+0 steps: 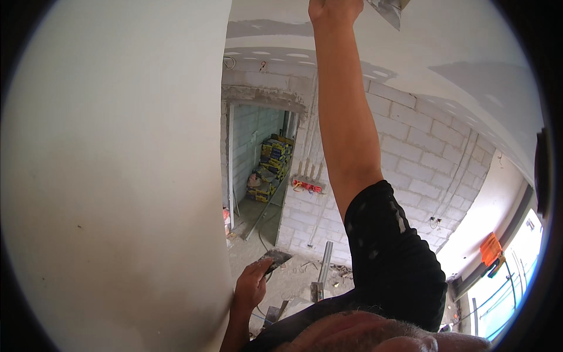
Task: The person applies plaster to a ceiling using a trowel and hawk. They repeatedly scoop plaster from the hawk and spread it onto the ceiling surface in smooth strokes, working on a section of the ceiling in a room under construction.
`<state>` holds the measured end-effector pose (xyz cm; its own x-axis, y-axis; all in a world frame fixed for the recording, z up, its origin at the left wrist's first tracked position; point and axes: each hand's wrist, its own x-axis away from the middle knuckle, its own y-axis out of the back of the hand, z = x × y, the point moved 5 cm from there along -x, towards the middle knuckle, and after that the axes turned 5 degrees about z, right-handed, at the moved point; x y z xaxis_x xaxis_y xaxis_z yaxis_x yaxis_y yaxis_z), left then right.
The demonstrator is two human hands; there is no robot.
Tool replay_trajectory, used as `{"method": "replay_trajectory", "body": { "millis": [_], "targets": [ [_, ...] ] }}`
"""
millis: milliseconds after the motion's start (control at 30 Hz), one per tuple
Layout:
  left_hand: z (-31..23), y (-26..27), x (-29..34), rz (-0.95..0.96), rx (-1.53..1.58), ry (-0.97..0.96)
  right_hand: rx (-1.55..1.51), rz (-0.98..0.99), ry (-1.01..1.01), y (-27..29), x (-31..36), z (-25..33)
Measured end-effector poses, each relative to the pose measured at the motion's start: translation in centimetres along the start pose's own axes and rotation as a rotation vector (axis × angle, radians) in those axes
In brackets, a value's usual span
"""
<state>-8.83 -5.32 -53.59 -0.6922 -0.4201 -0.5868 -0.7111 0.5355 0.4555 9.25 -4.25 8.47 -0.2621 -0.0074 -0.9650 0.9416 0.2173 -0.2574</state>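
Observation:
My right arm, in a black sleeve, is raised overhead, and my right hand (335, 8) is partly cut off by the upper edge. It is closed on a putty knife (388, 10), whose metal blade lies close to the pale ceiling (446, 35); its handle is out of view. Low at the left, my left hand (251, 284) is closed around a second putty knife (278, 259) with a wide, dark, smeared blade held about level. That hand is beside a smooth off-white wall (117, 176).
Grey filler bands mark the ceiling. Behind stands a block wall (410, 129) with a red electrical box (308, 185). Through a doorway, stacked bags (275, 158) are visible. A metal profile (326, 261) and rubble are on the floor; an orange cloth (490, 249) hangs by the bright window.

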Motion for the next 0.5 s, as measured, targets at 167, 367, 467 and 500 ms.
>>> {"method": "replay_trajectory", "body": {
  "millis": [167,367,467,500],
  "targets": [
    [0.0,0.0,0.0,-0.005,0.014,0.001,-0.013,0.013,-0.017,0.5,-0.8,-0.3],
    [0.1,-0.1,0.0,0.002,-0.006,-0.002,-0.002,-0.118,0.020,-0.5,-0.7,-0.3],
    [0.2,-0.1,0.0,-0.002,-0.007,0.000,-0.050,-0.097,0.023,-1.2,-0.4,-0.3],
    [0.2,-0.1,0.0,0.000,-0.012,-0.005,-0.054,-0.112,0.018,-1.2,-0.4,-0.3]
  ]
}}
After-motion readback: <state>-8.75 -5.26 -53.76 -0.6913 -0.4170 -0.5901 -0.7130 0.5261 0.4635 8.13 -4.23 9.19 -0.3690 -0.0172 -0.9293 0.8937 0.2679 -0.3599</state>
